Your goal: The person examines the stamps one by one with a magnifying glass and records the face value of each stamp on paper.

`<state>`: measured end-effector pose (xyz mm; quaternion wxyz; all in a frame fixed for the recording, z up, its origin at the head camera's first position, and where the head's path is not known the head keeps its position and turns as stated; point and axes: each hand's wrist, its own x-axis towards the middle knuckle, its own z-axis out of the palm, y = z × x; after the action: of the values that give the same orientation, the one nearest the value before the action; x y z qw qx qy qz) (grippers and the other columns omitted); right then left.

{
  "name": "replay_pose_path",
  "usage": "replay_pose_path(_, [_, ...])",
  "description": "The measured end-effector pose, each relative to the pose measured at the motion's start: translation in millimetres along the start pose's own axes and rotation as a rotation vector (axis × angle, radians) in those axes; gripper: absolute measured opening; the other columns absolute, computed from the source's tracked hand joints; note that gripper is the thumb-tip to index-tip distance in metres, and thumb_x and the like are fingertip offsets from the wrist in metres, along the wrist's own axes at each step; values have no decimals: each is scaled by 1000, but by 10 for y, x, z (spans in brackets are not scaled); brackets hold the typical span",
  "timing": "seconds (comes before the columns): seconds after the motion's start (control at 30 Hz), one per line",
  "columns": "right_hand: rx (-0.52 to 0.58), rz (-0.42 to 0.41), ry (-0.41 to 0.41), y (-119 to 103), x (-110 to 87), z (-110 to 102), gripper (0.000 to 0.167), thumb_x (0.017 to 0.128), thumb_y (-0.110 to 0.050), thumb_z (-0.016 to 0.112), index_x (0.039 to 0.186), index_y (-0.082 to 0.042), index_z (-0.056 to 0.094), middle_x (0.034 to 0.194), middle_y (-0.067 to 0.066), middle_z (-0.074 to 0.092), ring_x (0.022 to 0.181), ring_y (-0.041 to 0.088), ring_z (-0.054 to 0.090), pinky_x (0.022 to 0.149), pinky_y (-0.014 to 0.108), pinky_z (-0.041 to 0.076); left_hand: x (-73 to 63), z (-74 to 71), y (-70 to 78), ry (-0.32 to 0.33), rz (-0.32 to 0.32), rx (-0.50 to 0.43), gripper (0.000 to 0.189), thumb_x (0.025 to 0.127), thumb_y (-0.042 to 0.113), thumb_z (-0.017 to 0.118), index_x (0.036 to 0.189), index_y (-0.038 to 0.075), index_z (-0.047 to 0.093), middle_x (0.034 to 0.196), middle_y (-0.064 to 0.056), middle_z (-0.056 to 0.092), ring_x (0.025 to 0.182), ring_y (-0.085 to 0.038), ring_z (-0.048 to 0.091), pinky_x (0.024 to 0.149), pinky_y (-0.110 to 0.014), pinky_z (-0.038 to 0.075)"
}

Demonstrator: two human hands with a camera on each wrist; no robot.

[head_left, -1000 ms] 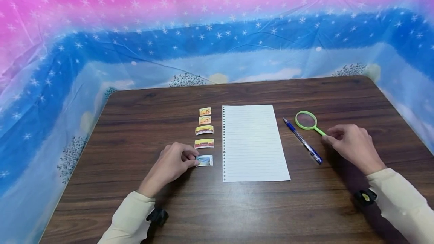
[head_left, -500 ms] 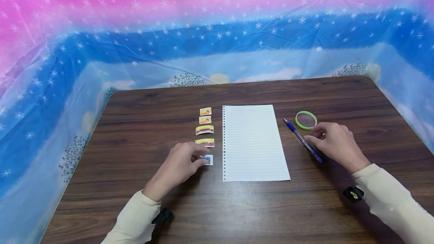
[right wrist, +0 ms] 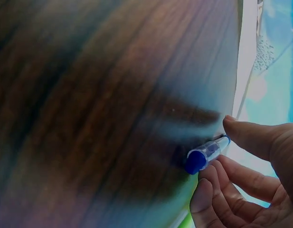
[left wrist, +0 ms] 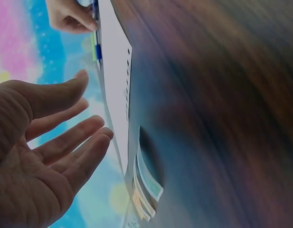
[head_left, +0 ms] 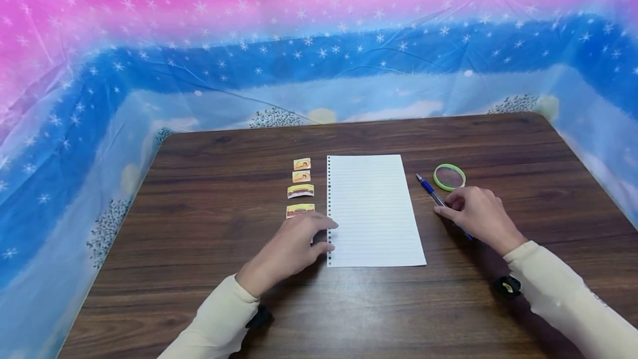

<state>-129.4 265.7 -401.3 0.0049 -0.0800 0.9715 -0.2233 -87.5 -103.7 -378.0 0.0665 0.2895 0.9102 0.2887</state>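
My left hand (head_left: 294, 242) reaches over the punched left edge of a lined sheet of paper (head_left: 374, 209), thumb and fingers spread apart. Nothing lies between them in the left wrist view. Beneath that hand the lowest of several small picture stamps (head_left: 301, 191) is mostly hidden. On the right, my right hand (head_left: 483, 218) is at a blue clear-barrelled pen (head_left: 427, 184), thumb on one side and fingers on the other. In the right wrist view the thumb tip stands a little off the pen's barrel (right wrist: 212, 149), while fingers lie close along its other side.
A green-rimmed magnifying glass (head_left: 450, 177) lies beyond the right hand, which hides its handle. The stamps form a column left of the paper on a dark wooden table (head_left: 224, 170). A snowflake-patterned cloth (head_left: 319, 49) surrounds the table's far sides.
My left hand has moved right from the lowest stamp to the paper's edge, its fingers spreading. The right hand has left the magnifying glass handle and come left to the pen.
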Motion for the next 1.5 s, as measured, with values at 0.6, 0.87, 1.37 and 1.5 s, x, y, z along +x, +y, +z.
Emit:
replay_pose_path(0.6, [15,3,46,0,21,34,16,90,-16,73,86,-1,74,74,3,71,62,15,59,57,34,44,81,259,103,-196,117,191,42,99,19,67,137,1,62,151,-24,46,142,-42,39,118,-46,30])
replay_pose_path(0.87, [46,8,79,-33,-4,-50,19,91,-17,71,89,2,73,79,9,72,67,20,65,60,39,48,107,271,164,-228,113,300,43,101,20,64,141,4,59,151,-22,47,143,-39,40,117,-42,32])
replay_pose_path(1.37, [403,18,-7,-46,13,-167,22,100,-13,65,109,7,68,91,19,68,69,26,68,60,30,57,110,289,166,-233,101,335,41,101,22,64,139,5,61,150,-22,48,141,-38,43,113,-43,38])
replay_pose_path(1.5, [478,61,-20,-46,25,-205,26,99,-20,68,112,3,70,91,21,67,71,28,68,62,35,58,117,295,165,-232,109,336,41,101,22,63,138,5,62,150,-22,48,141,-39,43,112,-44,40])
